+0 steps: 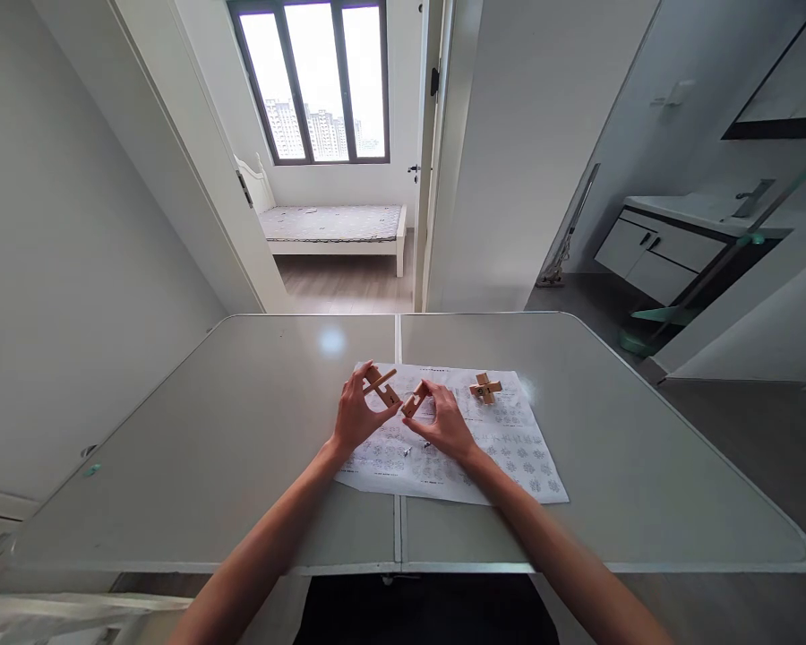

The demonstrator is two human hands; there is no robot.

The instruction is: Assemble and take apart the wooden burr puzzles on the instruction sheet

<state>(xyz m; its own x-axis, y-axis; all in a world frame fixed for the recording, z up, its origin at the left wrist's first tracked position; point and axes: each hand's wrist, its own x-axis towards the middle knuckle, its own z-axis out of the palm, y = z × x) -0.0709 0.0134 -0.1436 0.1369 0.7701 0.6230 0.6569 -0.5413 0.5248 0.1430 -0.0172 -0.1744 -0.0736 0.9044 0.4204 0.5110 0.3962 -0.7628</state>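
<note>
My left hand (357, 414) is closed on notched wooden puzzle pieces (384, 389); one is a short bar with a cut-out, and a thin stick crosses it. My right hand (449, 425) pinches another notched wooden puzzle piece (415, 399) between thumb and fingers. The two hands are held close together over a printed instruction sheet (530, 461), with a small gap between their pieces. Right of my right hand, a cross-shaped wooden puzzle assembly (485, 389) rests on the sheet. Some small bits (407, 451) lie on the paper below my hands; I cannot make out what they are.
The sheet lies on a wide pale table (228, 448) with a seam down its middle. Behind the table is a doorway to a room with a bed (339, 224) and a window (312, 85). A washbasin cabinet (664, 251) stands at the far right.
</note>
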